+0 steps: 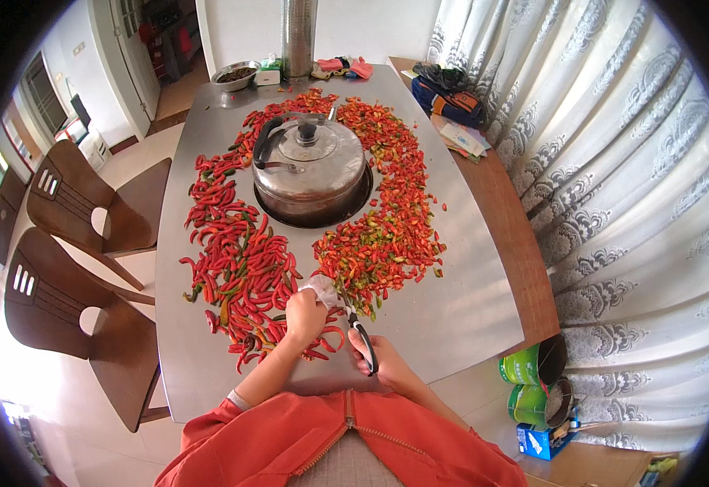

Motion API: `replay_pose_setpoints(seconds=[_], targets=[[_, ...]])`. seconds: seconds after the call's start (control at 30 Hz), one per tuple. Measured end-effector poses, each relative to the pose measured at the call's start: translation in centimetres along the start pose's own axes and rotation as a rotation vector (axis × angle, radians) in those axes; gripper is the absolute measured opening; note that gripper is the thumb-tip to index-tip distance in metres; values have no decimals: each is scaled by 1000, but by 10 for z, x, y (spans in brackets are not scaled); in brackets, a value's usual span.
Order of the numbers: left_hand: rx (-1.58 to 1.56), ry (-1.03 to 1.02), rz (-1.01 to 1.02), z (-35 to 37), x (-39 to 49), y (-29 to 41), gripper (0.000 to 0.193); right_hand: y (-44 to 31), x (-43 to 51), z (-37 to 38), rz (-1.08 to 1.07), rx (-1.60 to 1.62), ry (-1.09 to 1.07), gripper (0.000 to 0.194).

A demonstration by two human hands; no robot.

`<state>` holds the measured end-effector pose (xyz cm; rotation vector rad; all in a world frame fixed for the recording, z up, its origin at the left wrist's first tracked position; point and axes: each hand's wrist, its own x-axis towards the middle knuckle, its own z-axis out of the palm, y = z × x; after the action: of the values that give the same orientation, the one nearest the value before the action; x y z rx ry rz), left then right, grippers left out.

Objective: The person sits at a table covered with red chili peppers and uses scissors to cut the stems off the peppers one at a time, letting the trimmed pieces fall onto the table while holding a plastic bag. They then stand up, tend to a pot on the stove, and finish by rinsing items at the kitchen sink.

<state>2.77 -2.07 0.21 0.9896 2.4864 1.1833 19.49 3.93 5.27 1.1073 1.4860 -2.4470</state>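
My left hand (307, 313) is closed around crumpled translucent plastic (323, 288) at the near side of the peppers; whether a pepper is inside it cannot be told. Just right of it, my right hand (379, 359) grips scissors (363, 346) by their black and white handles, blades pointing away over the cut peppers. Whole red chili peppers (257, 255), a few of them green, spread over the left of the metal tabletop (452, 316). Cut red and green pepper pieces (403, 231) cover the right.
A lidded metal kettle (309, 164) stands in a round opening mid-table, before a metal stovepipe (298, 36). A metal bowl (235, 75) of dark pieces and some gloves (342, 67) lie at the far edge. Wooden chairs (62, 292) stand left; patterned curtains (622, 243) hang right.
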Motion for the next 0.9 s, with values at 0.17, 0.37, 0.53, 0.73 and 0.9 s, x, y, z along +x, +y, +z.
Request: replay_pose_setpoints(seconds=[0.17,0.37,0.53,0.73,0.9], targets=[[-117,32,20,-12,4,1,22,5,-2,-6,-43,-81,-21,52],[-126,-18,-56,-16,1,13,22,12,1,-6,-59,-204,-72,56],[-176,-23,-34,-14,-3,18,24,10,-1,-2,-59,-182,-62,55],[-122,-76,-76,-11,-5,19,26,8,-3,2,-38,-84,-59,50],[-132,-38,-48,-16,-5,15,26,9,-5,-4,-60,-43,-3,46]])
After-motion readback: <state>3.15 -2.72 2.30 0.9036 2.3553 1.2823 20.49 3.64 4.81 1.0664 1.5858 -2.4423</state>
